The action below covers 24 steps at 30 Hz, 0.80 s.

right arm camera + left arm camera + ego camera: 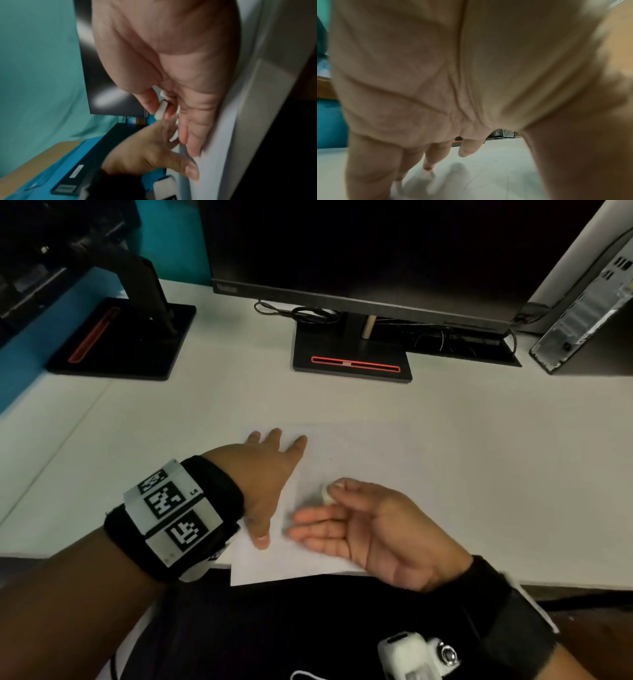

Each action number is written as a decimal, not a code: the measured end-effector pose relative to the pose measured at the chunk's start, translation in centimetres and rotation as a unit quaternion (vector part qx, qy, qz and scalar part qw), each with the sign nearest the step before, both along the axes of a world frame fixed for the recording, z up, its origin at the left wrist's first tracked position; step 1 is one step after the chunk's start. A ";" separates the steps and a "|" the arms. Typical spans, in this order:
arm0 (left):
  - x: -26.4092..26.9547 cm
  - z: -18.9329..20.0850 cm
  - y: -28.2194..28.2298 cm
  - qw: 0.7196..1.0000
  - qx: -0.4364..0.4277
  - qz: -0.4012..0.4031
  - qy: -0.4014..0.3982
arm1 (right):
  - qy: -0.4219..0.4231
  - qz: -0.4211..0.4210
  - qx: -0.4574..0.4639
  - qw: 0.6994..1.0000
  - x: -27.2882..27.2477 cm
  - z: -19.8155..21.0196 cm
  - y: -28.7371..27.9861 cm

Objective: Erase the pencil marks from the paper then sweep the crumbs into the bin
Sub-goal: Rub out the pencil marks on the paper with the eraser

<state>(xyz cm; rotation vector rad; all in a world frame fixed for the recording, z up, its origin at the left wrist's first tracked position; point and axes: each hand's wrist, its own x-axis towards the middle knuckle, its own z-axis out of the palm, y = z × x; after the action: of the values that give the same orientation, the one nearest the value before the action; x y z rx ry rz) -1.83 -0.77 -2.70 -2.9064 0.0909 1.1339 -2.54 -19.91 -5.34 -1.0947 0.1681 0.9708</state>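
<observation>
Left hand lies flat with spread, straight fingers on the left part of the paper, thumb pressed near the sheet's near edge; it grips nothing. The likely purpose is to pin the sheet so that rubbing does not drag or crease it. Right hand is turned on its side, palm facing left. Thumb and forefinger pinch a small white eraser, while the remaining fingers extend loosely over the paper. The pinch sits high on the eraser, presumably leaving its lower end free to meet the sheet; whether it touches the paper at this instant cannot be told. The paper rests on the white tabletop, its near edge overhanging the tabletop's front edge toward the person. Faint pencil lines show on the sheet in the left wrist view, so erasing appears unfinished. No crumbs can be made out, and no bin is in view. A monitor stand stands well behind the sheet.
</observation>
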 end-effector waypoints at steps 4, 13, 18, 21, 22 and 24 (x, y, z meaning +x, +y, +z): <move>-0.2 0.0 0.5 1.000 -0.013 0.002 0.003 | 0.031 -0.040 -0.043 0.998 4.8 -0.9 0.0; -0.1 0.0 0.8 0.999 -0.034 0.005 -0.010 | -0.025 -0.169 -0.010 0.985 7.0 0.8 0.6; -0.2 0.1 1.2 0.998 -0.054 0.010 -0.030 | 0.040 0.083 -0.030 0.995 6.1 -0.7 3.5; -0.3 0.3 1.1 0.998 -0.044 0.001 -0.033 | 0.022 -0.114 -0.014 0.993 10.9 -0.9 1.8; -0.3 0.3 1.1 0.999 -0.042 -0.001 -0.031 | -0.003 -0.187 -0.013 0.982 12.1 -0.7 0.8; -0.3 0.4 1.0 0.999 -0.042 -0.001 -0.029 | -0.051 -0.307 -0.019 0.950 13.6 -0.5 -1.3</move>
<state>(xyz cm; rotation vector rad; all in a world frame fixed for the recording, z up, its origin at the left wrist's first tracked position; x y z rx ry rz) -2.09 0.26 -2.31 -3.0094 0.1436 1.0708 11.01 -21.21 -5.83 -1.0324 0.4170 0.3526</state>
